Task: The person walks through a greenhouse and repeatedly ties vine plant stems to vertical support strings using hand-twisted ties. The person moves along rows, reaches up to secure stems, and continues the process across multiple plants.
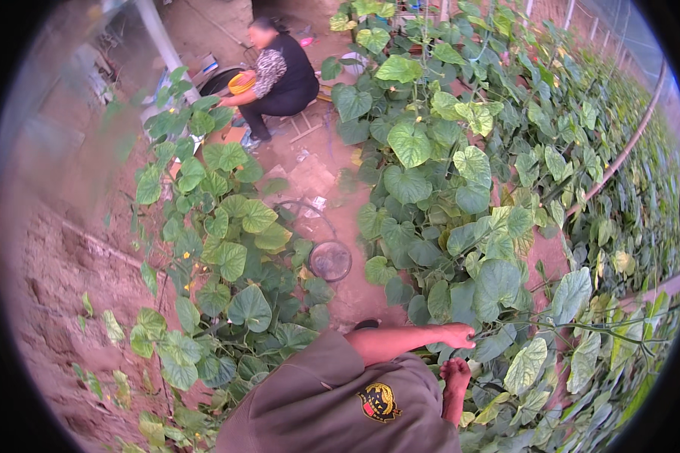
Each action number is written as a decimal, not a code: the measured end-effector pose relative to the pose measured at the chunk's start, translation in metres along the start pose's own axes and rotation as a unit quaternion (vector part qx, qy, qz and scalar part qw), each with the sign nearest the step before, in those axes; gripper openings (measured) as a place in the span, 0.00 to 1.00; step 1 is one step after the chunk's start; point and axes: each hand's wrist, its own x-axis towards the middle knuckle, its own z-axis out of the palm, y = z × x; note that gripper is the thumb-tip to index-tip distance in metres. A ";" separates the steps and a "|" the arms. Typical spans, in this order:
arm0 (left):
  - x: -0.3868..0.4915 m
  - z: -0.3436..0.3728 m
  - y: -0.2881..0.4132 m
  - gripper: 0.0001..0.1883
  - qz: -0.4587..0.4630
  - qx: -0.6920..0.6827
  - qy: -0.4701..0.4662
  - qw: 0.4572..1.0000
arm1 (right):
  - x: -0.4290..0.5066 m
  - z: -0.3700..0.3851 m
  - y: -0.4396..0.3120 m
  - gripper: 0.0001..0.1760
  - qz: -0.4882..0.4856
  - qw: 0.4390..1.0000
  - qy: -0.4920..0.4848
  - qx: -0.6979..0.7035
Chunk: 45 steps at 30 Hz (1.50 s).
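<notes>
My left hand [459,335] reaches in from a short brown sleeve, its fingers bent together beside the leaves of a climbing vine, which looks like cucumber. Whether a thin stem lies between the fingertips is not clear. Just below it, apart from it, my right hand [456,371] is raised with curled fingers; the picture does not settle whether it holds anything. A broad green leaf [494,343] is close to the right of my left hand. Green vine stems [595,327] run off to the right of both hands.
Leafy vine rows [408,187] flank a dirt path [362,294]. On the path lie a round lid-like disc [330,261] and a dark hose [311,206]. Farther up, another person [286,73] sits on a low stool with a yellow coil. A curved pole [623,158] crosses the right-hand plants.
</notes>
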 end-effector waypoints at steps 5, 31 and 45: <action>-0.020 -0.003 0.036 0.22 -0.045 0.063 0.043 0.996 | -0.004 -0.007 -0.002 0.07 0.003 1.000 -0.014 -0.012; -0.023 -0.014 0.084 0.17 -0.081 0.065 0.067 0.992 | -0.027 -0.002 -0.002 0.08 0.010 0.991 0.003 0.131; -0.024 -0.018 0.076 0.18 -0.066 0.057 0.035 0.996 | -0.028 0.011 0.010 0.07 -0.001 0.993 0.044 0.109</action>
